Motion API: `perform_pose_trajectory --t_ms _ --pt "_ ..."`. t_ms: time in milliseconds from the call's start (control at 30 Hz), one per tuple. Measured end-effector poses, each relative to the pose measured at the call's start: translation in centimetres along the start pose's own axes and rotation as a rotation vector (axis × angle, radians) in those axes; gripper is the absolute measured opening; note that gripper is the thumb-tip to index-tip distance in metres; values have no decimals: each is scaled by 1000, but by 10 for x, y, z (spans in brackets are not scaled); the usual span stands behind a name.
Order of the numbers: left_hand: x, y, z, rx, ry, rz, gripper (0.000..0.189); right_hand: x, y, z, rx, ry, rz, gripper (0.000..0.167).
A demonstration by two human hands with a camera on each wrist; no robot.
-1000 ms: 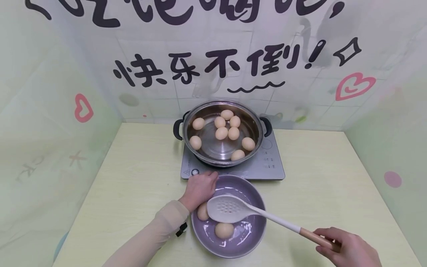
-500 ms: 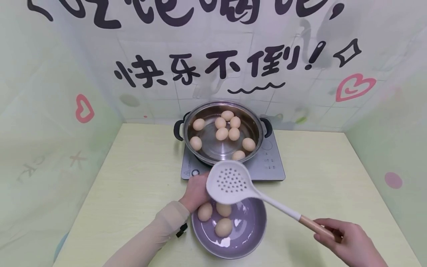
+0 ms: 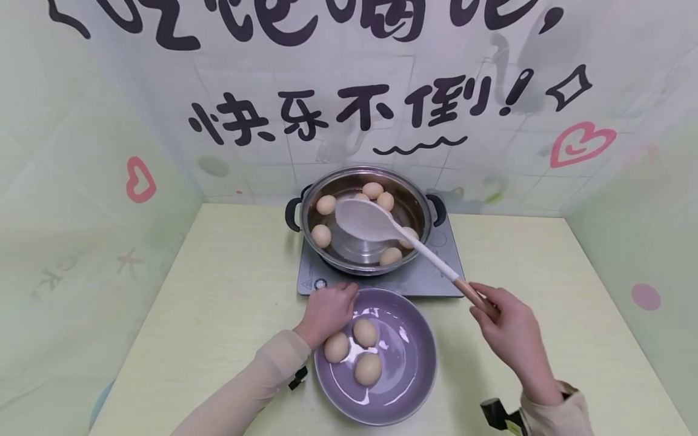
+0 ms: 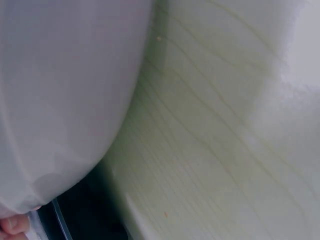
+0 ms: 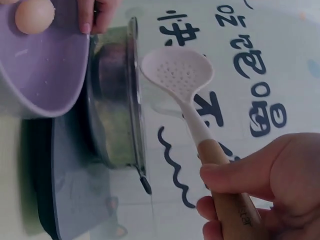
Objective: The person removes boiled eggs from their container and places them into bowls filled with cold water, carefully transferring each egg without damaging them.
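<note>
Behind the pot, the wall reads "快乐不倒!" under a cropped "吃饱喝"; nearer than the pot, the spoon handle seemingly shows "star".

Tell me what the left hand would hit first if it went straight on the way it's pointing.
Most likely the near wall of the pot: the left hand, at the rim of the bowl, points forward and rightward toward it. Depth is unclear, so it might brush the cooktop first.

A pale bowl beside a grained tabletop, dark shape below, grip in the lower-left corner.
</note>
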State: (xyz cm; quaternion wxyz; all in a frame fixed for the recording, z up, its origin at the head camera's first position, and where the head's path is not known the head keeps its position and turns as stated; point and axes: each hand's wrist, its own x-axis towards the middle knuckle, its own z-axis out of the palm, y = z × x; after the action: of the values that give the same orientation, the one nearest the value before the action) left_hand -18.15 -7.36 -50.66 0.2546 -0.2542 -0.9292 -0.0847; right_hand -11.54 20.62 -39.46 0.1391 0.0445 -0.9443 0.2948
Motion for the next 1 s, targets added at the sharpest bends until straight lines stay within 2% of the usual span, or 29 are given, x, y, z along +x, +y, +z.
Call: perform_pose_trajectory --t_ms 233,500,700,1000 --pt "0 0 0 -9 8 -13 15 16 -15 30 7 42 -36 38" --pt "-1 -1 0 -7 2 -11 14 24 -23 51 -2 49 -80 39" --pt "0 0 0 -12 -6 -10 13 24 -26 55 -35 26 -94 39" --pt "0 1 -1 -18 5 -18 14 17 -28 51 -98 -26 -86 35"
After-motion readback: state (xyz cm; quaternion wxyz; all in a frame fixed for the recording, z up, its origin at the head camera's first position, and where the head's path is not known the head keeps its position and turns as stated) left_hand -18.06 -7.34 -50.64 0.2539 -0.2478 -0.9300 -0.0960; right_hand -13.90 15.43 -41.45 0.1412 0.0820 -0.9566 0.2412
